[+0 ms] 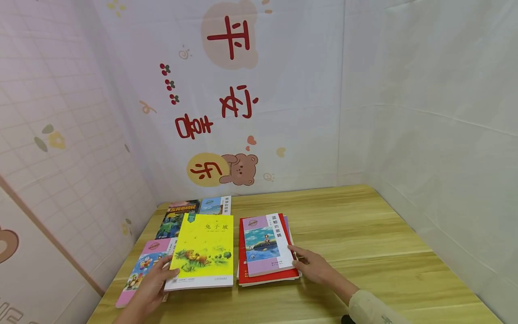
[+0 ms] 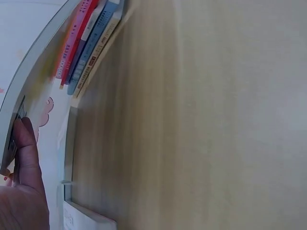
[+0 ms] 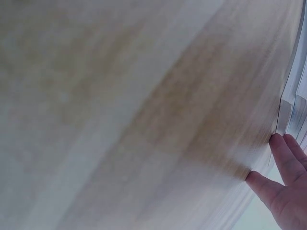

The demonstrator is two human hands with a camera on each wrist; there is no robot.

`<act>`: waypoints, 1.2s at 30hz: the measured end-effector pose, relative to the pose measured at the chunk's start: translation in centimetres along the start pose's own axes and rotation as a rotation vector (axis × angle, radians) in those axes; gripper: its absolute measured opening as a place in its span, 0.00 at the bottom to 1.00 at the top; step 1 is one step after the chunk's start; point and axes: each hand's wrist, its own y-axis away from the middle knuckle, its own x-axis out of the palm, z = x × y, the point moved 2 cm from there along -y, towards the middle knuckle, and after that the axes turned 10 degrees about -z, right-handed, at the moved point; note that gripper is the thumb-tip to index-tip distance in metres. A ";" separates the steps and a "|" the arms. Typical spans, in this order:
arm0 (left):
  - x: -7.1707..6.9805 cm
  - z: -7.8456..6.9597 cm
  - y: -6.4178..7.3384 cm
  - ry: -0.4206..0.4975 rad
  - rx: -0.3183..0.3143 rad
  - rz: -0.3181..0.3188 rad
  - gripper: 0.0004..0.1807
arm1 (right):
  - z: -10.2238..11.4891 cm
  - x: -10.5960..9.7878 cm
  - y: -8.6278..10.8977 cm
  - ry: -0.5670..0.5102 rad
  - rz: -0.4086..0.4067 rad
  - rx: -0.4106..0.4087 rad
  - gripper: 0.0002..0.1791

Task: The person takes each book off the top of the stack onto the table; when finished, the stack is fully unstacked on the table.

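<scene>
My left hand (image 1: 150, 281) grips the left edge of a yellow picture-covered book (image 1: 204, 240), thumb on its cover. That book is raised at an angle over other books; the left wrist view shows the book's page edge (image 2: 29, 62) with the fingers (image 2: 29, 165) against it. My right hand (image 1: 314, 267) rests at the right side of a book stack, its fingertips touching the edge of the purple-and-white book (image 1: 263, 252) on top. Below that lies a red book (image 1: 269, 276). In the right wrist view the fingers (image 3: 288, 158) are extended against the stack.
To the left lie a pink-bordered book (image 1: 139, 274) and, farther back, a dark green comic-style book (image 1: 171, 225) and a blue-and-white book (image 1: 216, 205). The wooden table (image 1: 364, 252) meets a printed cloth wall (image 1: 299, 112) behind and at both sides.
</scene>
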 end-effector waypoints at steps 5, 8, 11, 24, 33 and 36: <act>-0.6 0.8 0.3 -0.065 -0.045 0.018 0.41 | 0.0 0.0 0.0 -0.006 -0.005 -0.011 0.27; -0.6 1.6 0.2 -0.071 -0.062 0.009 0.42 | 0.0 0.0 0.0 -0.005 -0.010 -0.011 0.27; -0.2 2.4 0.2 -0.054 -0.077 -0.015 0.42 | 0.0 0.0 0.1 -0.006 -0.010 -0.001 0.27; 0.8 2.5 0.0 -0.078 -0.103 -0.060 0.41 | 0.0 0.0 0.1 -0.004 -0.002 0.017 0.27; 1.0 -0.3 0.1 -0.516 0.211 -0.072 0.35 | 0.0 0.0 0.0 -0.018 0.000 0.021 0.27; 1.2 -1.1 0.2 -0.486 0.202 -0.069 0.34 | -0.1 0.0 0.0 -0.021 0.001 0.018 0.27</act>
